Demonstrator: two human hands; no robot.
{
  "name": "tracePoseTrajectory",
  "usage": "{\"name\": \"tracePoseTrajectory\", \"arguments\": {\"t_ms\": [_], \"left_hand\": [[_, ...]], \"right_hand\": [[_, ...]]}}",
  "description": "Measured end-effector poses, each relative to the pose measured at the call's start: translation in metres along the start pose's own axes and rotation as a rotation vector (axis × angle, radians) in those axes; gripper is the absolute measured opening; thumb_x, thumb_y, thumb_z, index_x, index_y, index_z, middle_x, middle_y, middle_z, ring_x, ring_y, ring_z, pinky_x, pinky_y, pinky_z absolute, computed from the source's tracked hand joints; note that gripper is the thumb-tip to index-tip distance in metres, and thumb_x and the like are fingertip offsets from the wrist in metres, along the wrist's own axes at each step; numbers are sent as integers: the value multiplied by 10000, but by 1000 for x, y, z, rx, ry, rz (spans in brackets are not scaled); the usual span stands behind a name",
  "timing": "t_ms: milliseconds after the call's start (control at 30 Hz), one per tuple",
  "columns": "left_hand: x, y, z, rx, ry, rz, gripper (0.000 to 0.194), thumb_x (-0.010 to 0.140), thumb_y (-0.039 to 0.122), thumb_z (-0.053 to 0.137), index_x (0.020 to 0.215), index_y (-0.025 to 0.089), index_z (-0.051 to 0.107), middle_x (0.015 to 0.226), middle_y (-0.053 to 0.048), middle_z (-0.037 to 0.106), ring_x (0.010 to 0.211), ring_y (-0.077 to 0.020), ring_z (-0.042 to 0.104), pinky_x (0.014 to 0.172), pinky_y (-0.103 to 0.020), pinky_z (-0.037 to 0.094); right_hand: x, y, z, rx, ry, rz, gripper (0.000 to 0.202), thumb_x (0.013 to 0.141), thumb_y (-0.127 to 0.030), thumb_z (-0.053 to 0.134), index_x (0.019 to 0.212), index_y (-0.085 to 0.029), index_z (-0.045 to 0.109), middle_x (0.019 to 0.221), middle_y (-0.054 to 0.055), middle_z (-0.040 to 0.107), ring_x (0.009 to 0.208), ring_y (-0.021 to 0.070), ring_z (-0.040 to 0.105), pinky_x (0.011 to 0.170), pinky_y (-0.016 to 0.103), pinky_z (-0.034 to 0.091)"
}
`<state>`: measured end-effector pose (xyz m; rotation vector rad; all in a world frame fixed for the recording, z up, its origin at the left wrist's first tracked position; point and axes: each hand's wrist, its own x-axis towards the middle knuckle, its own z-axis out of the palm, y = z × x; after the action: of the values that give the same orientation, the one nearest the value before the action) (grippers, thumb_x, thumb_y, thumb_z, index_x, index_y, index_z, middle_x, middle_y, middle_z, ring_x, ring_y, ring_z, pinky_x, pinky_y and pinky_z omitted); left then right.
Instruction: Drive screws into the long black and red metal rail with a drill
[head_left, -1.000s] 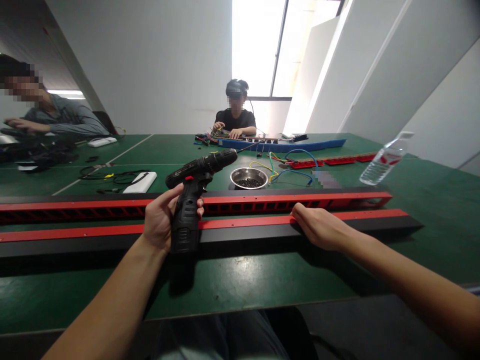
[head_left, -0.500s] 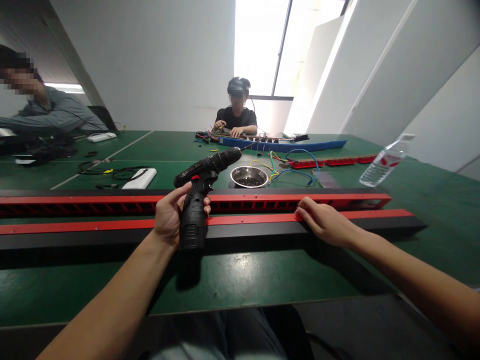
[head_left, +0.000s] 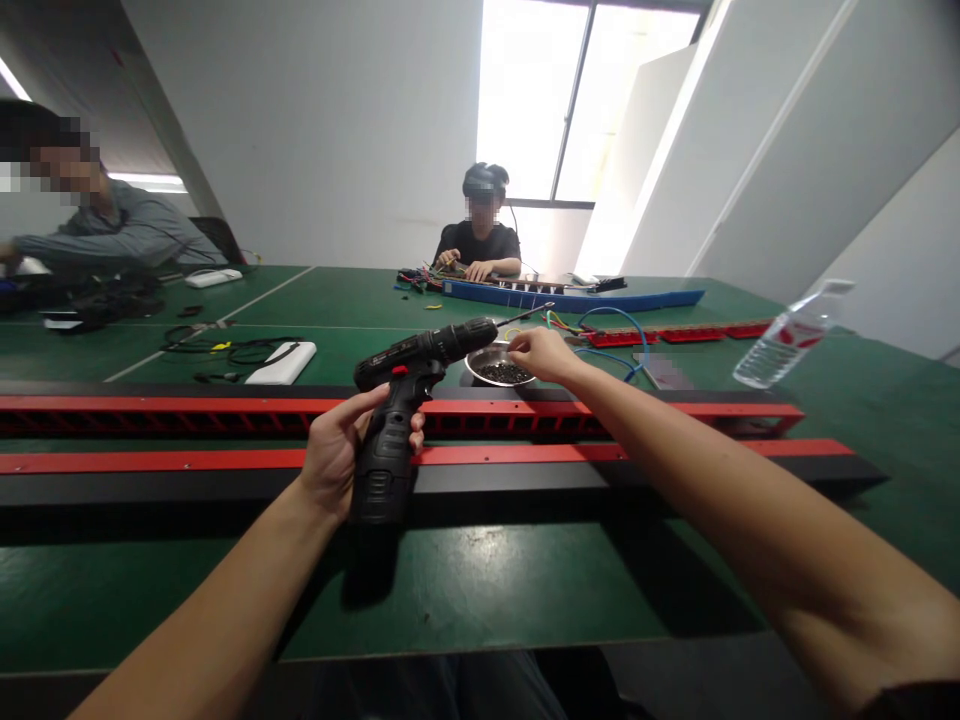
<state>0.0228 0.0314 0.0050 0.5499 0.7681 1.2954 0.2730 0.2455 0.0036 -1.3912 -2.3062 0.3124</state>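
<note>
A black cordless drill (head_left: 386, 430) is gripped in my left hand (head_left: 334, 450), its long thin bit pointing up and to the right. My right hand (head_left: 544, 353) hovers at the right rim of a metal bowl (head_left: 477, 372) with many small dark screws (head_left: 504, 374) inside. Its fingers are bent together, and whatever may be between them is too small to make out. In front of me two long red-and-black rails lie side by side, the near rail (head_left: 525, 478) under the drill and the far rail (head_left: 690, 412) under my right forearm.
A clear water bottle (head_left: 787, 335) stands at the right, near red strips (head_left: 675, 333) and loose wires. Behind the bowl lies a long blue rail (head_left: 570, 293), where a co-worker (head_left: 480, 240) sits. A white power bank (head_left: 283, 363) and black cables lie left; another person (head_left: 142, 220) sits beyond.
My right hand has left the near red rail and moved forward and left to the bowl of screws. My left hand still holds the drill in nearly the same place.
</note>
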Motion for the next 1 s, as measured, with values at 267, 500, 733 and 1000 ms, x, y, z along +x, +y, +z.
{"name": "tracePoseTrajectory", "arguments": {"t_ms": [267, 500, 733, 1000], "left_hand": [[2, 0, -3, -23, -21, -13, 291, 914, 264, 539, 966, 53, 734, 776, -158, 691, 660, -216, 682, 627, -340, 623], [1, -1, -1, 20, -2, -5, 317, 937, 251, 517, 962, 27, 740, 774, -169, 709, 656, -210, 688, 634, -330, 628], [-2, 1, 3, 74, 38, -32, 334, 942, 257, 512, 948, 33, 761, 776, -168, 725, 630, -212, 688, 607, -314, 626], [-3, 3, 5, 81, 76, -63, 345, 937, 258, 512, 944, 21, 763, 774, -165, 716, 614, -203, 680, 609, -302, 620]], "right_hand": [[-23, 3, 0, 6, 17, -66, 293, 940, -406, 591, 871, -153, 723, 832, 83, 707, 731, 188, 586, 668, 309, 391], [-65, -6, -8, -167, -208, -229, 481, 1007, -579, 454, 784, -188, 621, 710, 46, 640, 593, 150, 496, 581, 296, 287], [-77, -18, -2, -421, -193, -309, 451, 1049, -517, 371, 894, -196, 648, 828, 94, 695, 708, 207, 595, 613, 315, 284], [-79, -24, 3, -348, -183, -369, 309, 1041, -375, 452, 900, -192, 658, 916, 105, 710, 761, 207, 626, 650, 316, 340]]}}
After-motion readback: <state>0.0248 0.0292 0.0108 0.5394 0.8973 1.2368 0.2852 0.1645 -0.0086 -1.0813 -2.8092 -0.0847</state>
